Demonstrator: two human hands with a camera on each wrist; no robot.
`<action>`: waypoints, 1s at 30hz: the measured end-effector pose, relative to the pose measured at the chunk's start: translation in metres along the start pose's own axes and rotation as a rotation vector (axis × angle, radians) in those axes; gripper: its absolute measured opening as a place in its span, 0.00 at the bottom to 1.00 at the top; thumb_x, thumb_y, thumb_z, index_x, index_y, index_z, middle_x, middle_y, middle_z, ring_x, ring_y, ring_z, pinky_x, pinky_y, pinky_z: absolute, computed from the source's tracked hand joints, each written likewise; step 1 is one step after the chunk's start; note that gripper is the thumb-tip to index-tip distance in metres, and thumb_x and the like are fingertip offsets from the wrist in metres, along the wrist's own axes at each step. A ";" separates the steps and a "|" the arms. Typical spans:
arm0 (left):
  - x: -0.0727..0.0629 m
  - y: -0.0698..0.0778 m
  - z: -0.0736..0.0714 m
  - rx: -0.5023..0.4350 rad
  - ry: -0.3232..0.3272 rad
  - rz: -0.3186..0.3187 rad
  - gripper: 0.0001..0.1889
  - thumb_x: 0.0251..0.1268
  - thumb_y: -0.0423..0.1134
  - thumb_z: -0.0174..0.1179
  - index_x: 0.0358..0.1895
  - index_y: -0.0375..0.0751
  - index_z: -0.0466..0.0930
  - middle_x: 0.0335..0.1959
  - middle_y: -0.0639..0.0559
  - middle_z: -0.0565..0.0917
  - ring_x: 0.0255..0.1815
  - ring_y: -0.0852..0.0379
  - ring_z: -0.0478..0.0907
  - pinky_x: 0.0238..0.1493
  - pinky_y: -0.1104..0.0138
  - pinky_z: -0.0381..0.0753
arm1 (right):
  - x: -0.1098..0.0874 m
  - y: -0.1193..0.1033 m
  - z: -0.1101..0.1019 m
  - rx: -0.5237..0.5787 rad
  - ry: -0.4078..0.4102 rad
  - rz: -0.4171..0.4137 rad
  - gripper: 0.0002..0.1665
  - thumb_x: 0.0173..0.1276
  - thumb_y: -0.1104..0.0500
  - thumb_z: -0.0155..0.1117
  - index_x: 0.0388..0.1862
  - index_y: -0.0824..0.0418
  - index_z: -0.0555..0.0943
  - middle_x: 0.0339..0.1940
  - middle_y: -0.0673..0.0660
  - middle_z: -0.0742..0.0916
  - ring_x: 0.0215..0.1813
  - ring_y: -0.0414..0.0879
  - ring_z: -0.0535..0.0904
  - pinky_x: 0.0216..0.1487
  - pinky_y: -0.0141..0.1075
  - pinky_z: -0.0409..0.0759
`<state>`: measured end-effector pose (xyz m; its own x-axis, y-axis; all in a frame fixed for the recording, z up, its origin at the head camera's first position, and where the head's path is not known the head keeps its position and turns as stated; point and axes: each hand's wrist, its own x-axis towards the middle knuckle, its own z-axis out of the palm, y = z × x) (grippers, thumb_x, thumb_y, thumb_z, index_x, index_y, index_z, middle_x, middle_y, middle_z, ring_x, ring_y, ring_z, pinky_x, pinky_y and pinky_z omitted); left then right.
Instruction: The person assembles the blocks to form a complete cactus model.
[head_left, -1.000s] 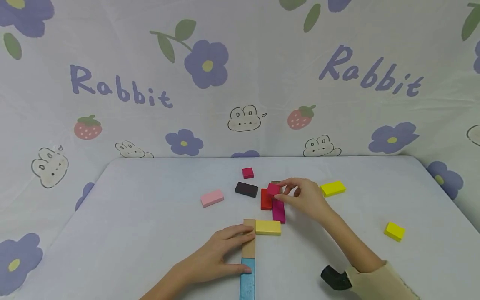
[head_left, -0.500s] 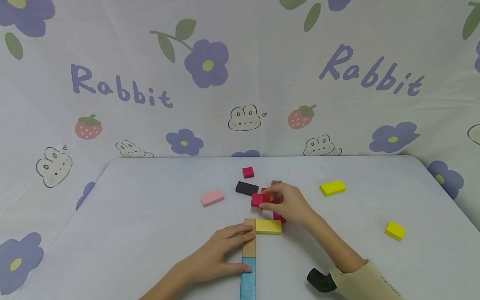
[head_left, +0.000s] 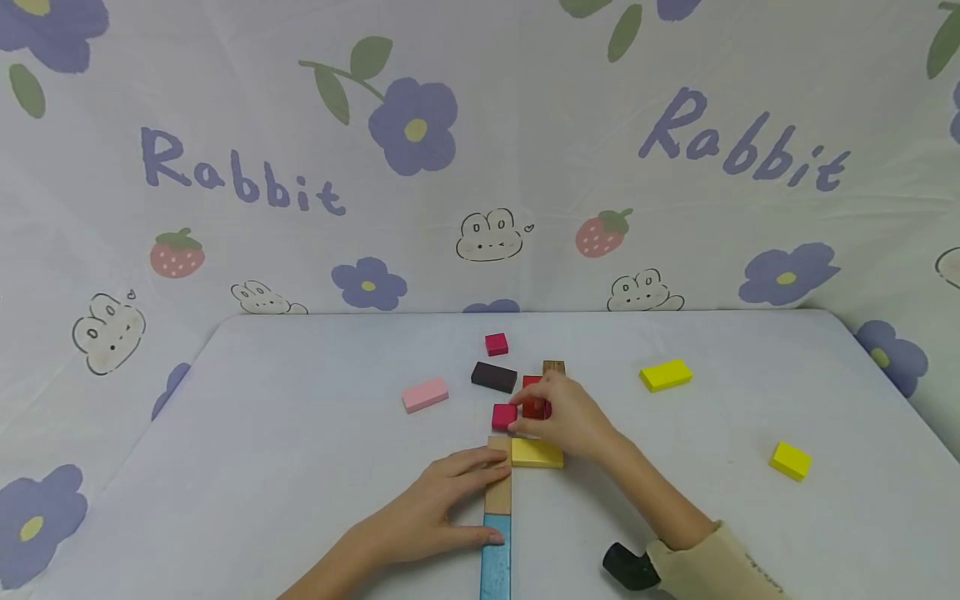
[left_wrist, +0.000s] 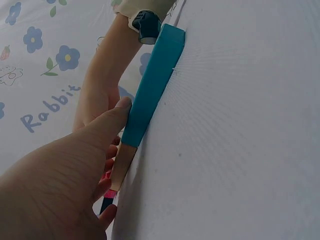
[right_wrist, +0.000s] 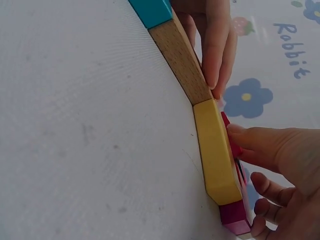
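Resting my left hand [head_left: 429, 508], fingers apart, across the smooth blue block [head_left: 496, 572] and grained wooden block [head_left: 498, 499], I judge that pair joined. Just beyond those fingertips, my right hand [head_left: 568, 419] pinches the stubby crimson block [head_left: 503, 417], seemingly unsettled; rightward of it, the oblong yellow brick [head_left: 665, 376] lies loose, apparently unused.

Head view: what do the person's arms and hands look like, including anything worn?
The left hand and right hand are both bare, without gloves. The right arm has a beige sleeve, with a black, bent tubular piece at its end. No sleeve shows on the left arm.
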<state>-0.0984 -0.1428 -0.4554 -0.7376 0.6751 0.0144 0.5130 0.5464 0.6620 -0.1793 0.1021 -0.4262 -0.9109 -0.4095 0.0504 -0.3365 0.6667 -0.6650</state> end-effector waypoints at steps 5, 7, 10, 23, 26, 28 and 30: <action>0.001 -0.001 0.000 -0.008 -0.006 -0.011 0.38 0.70 0.60 0.67 0.80 0.57 0.69 0.83 0.59 0.65 0.82 0.51 0.60 0.79 0.41 0.65 | -0.001 -0.004 0.000 -0.028 -0.012 0.015 0.18 0.64 0.55 0.80 0.51 0.59 0.91 0.42 0.56 0.81 0.46 0.48 0.76 0.43 0.35 0.82; 0.001 -0.001 0.001 -0.009 -0.008 -0.013 0.38 0.70 0.60 0.67 0.80 0.57 0.69 0.83 0.59 0.64 0.82 0.51 0.60 0.79 0.41 0.65 | -0.002 -0.004 0.000 -0.031 -0.012 0.015 0.18 0.64 0.55 0.80 0.51 0.59 0.91 0.41 0.55 0.81 0.45 0.47 0.75 0.42 0.33 0.80; 0.002 -0.001 0.001 -0.006 -0.007 -0.014 0.38 0.70 0.60 0.67 0.80 0.57 0.69 0.83 0.59 0.65 0.82 0.51 0.60 0.79 0.41 0.65 | -0.001 -0.003 0.001 -0.035 -0.005 0.008 0.16 0.66 0.55 0.78 0.51 0.60 0.91 0.39 0.55 0.81 0.44 0.47 0.75 0.40 0.33 0.78; 0.001 -0.003 0.001 -0.001 -0.005 0.003 0.38 0.70 0.60 0.67 0.80 0.56 0.69 0.83 0.58 0.65 0.82 0.50 0.61 0.79 0.41 0.65 | -0.002 0.000 0.005 -0.016 0.007 -0.009 0.12 0.66 0.56 0.78 0.47 0.57 0.92 0.35 0.53 0.78 0.41 0.45 0.72 0.37 0.33 0.72; 0.001 -0.002 0.001 0.000 -0.006 0.004 0.38 0.70 0.60 0.67 0.80 0.55 0.69 0.83 0.58 0.65 0.82 0.50 0.61 0.79 0.41 0.65 | -0.002 0.000 0.005 -0.009 0.004 -0.022 0.12 0.66 0.56 0.78 0.47 0.57 0.92 0.35 0.53 0.78 0.41 0.45 0.72 0.37 0.33 0.71; 0.001 -0.002 0.001 -0.001 -0.007 0.000 0.38 0.70 0.60 0.67 0.80 0.55 0.69 0.83 0.58 0.65 0.82 0.50 0.61 0.79 0.41 0.65 | -0.003 0.001 0.005 -0.007 0.005 -0.029 0.11 0.67 0.56 0.78 0.47 0.57 0.92 0.35 0.53 0.78 0.41 0.45 0.72 0.37 0.33 0.72; 0.001 -0.002 0.001 -0.002 -0.010 -0.002 0.38 0.70 0.59 0.67 0.80 0.55 0.69 0.83 0.57 0.64 0.82 0.50 0.61 0.79 0.41 0.64 | -0.003 0.001 0.006 -0.007 0.006 -0.034 0.11 0.67 0.56 0.78 0.47 0.57 0.92 0.35 0.52 0.78 0.41 0.45 0.72 0.37 0.33 0.72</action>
<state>-0.0993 -0.1427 -0.4571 -0.7342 0.6790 0.0062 0.5109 0.5464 0.6637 -0.1758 0.1004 -0.4314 -0.9001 -0.4288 0.0775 -0.3693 0.6564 -0.6578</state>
